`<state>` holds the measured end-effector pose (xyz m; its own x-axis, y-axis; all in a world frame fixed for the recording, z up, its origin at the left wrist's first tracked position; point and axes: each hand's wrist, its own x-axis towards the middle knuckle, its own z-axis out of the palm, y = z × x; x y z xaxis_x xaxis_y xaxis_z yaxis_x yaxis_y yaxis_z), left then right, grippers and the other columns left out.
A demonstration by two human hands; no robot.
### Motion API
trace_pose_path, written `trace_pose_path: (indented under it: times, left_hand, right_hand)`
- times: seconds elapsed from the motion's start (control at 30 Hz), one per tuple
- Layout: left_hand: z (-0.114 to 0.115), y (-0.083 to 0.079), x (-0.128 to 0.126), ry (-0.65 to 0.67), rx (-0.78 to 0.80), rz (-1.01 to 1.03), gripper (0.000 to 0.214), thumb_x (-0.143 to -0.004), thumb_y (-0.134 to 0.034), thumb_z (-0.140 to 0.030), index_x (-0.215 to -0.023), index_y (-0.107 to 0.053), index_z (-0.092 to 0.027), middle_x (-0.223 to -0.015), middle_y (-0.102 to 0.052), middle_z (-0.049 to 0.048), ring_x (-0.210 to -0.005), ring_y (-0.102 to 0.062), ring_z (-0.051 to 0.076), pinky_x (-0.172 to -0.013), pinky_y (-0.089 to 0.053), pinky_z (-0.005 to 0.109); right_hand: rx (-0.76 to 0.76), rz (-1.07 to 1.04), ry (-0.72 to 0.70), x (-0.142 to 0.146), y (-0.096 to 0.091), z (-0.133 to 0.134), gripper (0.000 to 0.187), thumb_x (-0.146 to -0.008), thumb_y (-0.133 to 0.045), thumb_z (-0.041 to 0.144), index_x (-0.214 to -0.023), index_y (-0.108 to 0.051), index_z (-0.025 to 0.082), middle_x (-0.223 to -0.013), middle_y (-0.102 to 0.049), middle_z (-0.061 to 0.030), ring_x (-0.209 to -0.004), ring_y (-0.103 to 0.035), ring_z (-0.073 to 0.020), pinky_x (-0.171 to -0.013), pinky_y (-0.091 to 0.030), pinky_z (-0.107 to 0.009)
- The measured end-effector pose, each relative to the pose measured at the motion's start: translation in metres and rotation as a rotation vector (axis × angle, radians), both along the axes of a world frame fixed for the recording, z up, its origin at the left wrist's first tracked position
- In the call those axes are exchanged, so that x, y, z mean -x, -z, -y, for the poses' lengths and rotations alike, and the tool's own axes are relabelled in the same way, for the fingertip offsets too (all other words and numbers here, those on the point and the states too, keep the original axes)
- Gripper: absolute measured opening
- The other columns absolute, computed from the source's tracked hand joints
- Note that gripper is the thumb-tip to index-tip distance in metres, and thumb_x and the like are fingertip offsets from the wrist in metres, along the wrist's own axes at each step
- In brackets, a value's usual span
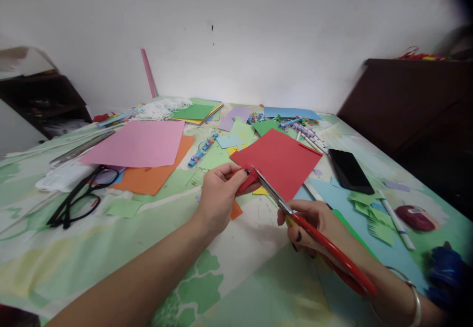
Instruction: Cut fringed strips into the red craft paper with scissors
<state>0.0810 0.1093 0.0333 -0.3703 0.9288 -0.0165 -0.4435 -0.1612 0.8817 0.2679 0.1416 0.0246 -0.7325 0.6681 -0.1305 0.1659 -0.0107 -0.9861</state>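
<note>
My left hand pinches a small red piece of paper between thumb and fingers, above the middle of the table. My right hand is wrapped around a pair of scissors with red handles. Their metal blades point up and left, and the tips lie close to the red piece; whether they touch it I cannot tell. Just behind both hands lies a larger red paper sheet. An orange paper scrap rests under my left hand.
Pink paper and orange paper lie left, beside black-framed glasses. Right are a black phone, green fringed paper strips, a white pen and light-blue paper. White string lies at the back.
</note>
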Motion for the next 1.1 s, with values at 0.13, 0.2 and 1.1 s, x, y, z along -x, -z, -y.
trace_pose_path:
  times: [0.13, 0.2, 1.1]
  left_hand:
    - [0.0002, -0.0008, -0.0004, -0.010, 0.006, -0.006, 0.008, -0.068, -0.067, -0.017, -0.062, -0.062, -0.013, -0.070, -0.069, 0.0032, -0.067, -0.068, 0.014, -0.071, -0.057, 0.029]
    - [0.0003, -0.0011, -0.0005, -0.010, 0.008, -0.001, 0.008, -0.068, -0.067, -0.016, -0.062, -0.062, -0.012, -0.069, -0.069, 0.0033, -0.067, -0.068, 0.014, -0.071, -0.057, 0.030]
    - [0.0018, -0.0044, -0.0014, -0.015, 0.018, -0.024, 0.011, -0.067, -0.067, -0.018, -0.060, -0.061, -0.013, -0.068, -0.068, 0.0024, -0.070, -0.069, 0.017, -0.079, -0.057, 0.037]
  right_hand:
    - [0.002, 0.019, -0.005, -0.0005, 0.0010, -0.0012, 0.050, -0.064, -0.074, 0.059, -0.077, -0.058, 0.014, -0.053, -0.046, 0.0041, -0.043, -0.035, -0.0059, -0.037, -0.026, -0.016]
    - [0.003, 0.024, -0.006, -0.0005, 0.0005, -0.0018, 0.050, -0.064, -0.074, 0.059, -0.076, -0.057, 0.014, -0.054, -0.046, 0.0040, -0.043, -0.035, -0.0059, -0.037, -0.026, -0.016]
    - [-0.047, 0.048, -0.039, 0.0000, -0.0055, 0.0005, 0.052, -0.067, -0.068, 0.064, -0.079, -0.054, 0.015, -0.053, -0.045, 0.0037, -0.043, -0.033, -0.0074, -0.039, -0.024, -0.019]
